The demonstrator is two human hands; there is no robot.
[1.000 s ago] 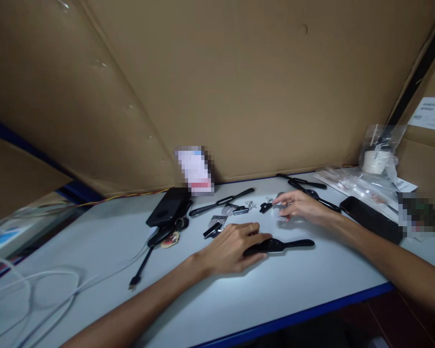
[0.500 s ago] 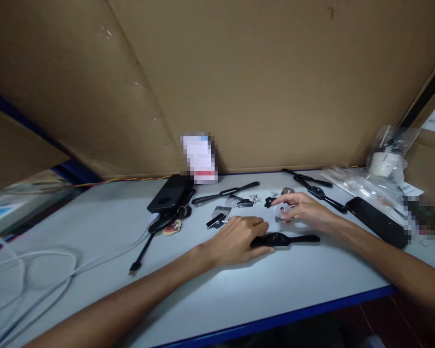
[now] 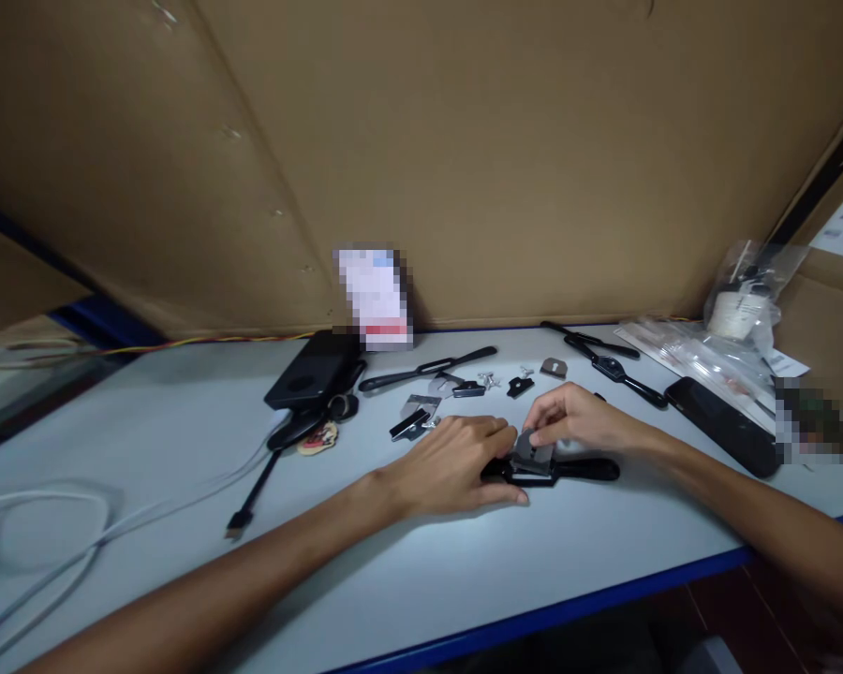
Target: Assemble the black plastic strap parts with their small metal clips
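A black two-handled tool body (image 3: 583, 469) lies on the pale table (image 3: 407, 580). My left hand (image 3: 456, 466) rests over its left handle, fingers curled and pressing it down. My right hand (image 3: 576, 419) pinches a small grey metal plate (image 3: 532, 450) and holds it on the middle of the tool body. Loose small parts lie just behind: a grey plate (image 3: 420, 405), a black clip (image 3: 518, 385), screws (image 3: 490, 379).
Two more black tool bodies (image 3: 428, 367) (image 3: 614, 367) lie farther back. A black power bank (image 3: 307, 376) with cable, a phone (image 3: 722, 425), plastic bags (image 3: 702, 360) and a bagged roll (image 3: 741, 300) stand around. Cardboard walls (image 3: 464, 159) close the back. White cables (image 3: 49, 534) lie left.
My right hand picked up the grey plate from the small parts and brought it down onto the tool body under my left hand. The left hand stayed on the handle.
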